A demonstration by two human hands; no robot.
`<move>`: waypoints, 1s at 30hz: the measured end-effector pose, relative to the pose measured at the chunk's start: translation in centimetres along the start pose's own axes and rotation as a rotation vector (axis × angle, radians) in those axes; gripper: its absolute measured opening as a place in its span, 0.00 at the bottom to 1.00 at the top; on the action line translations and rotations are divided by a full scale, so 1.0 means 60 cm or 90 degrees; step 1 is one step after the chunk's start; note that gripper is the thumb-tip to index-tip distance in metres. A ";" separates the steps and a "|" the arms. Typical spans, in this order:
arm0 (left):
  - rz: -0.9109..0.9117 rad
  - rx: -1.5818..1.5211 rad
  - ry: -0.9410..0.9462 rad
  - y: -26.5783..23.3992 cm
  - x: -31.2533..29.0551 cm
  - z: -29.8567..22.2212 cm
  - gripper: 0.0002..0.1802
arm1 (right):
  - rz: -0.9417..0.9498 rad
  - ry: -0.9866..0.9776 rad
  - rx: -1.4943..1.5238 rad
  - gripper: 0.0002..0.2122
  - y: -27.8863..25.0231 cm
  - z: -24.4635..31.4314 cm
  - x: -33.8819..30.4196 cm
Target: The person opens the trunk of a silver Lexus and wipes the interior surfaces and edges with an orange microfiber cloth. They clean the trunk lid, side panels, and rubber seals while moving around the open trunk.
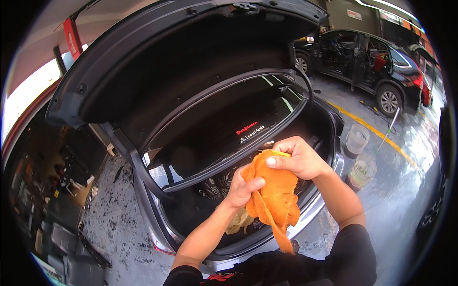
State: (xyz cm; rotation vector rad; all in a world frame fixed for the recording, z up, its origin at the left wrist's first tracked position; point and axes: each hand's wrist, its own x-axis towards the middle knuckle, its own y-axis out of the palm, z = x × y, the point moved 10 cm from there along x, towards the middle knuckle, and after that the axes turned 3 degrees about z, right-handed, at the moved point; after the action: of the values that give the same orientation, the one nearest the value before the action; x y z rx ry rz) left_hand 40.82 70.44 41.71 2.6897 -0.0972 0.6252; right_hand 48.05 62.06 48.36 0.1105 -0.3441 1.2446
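An orange cloth (pixel 277 195) with a frayed edge hangs bunched between both my hands, in front of an open car trunk. My left hand (pixel 241 188) grips its left side, thumb pressed on the front. Its upper right edge is pinched by my right hand (pixel 300 159), the thumb lying over the fabric. Raised above is the trunk lid (pixel 191 52), with the dark rear window (pixel 214 128) below it. Behind and below the cloth, the trunk holds black plastic (pixel 212 187) and a pale yellowish item (pixel 238 223), partly hidden by the cloth and my left arm.
Two clear buckets (pixel 361 171) stand on the wet grey floor to the right, a long thin pole (pixel 387 129) leaning from one. Beyond a yellow floor line (pixel 367 125) is a black car (pixel 362 62) with its doors open. Dark boxy items (pixel 67 243) lie at lower left.
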 end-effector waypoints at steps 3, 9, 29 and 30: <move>-0.125 0.066 -0.038 -0.016 0.014 0.034 0.24 | -0.005 0.010 0.055 0.11 -0.068 -0.020 0.015; -0.248 -0.010 0.104 -0.017 0.027 0.000 0.24 | 0.095 0.031 0.312 0.09 -0.092 -0.109 0.081; -0.521 1.314 0.630 0.028 0.028 -0.665 0.12 | 0.039 0.161 0.172 0.09 -0.033 -0.319 0.118; -0.491 1.333 0.662 0.024 0.040 -0.678 0.12 | 0.026 0.174 0.174 0.09 -0.034 -0.340 0.110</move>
State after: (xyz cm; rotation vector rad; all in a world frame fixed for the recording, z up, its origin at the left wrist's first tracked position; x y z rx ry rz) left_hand 26.03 84.39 77.04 2.2492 3.0135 2.4545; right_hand 55.81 72.85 31.38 0.1660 0.0628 1.3232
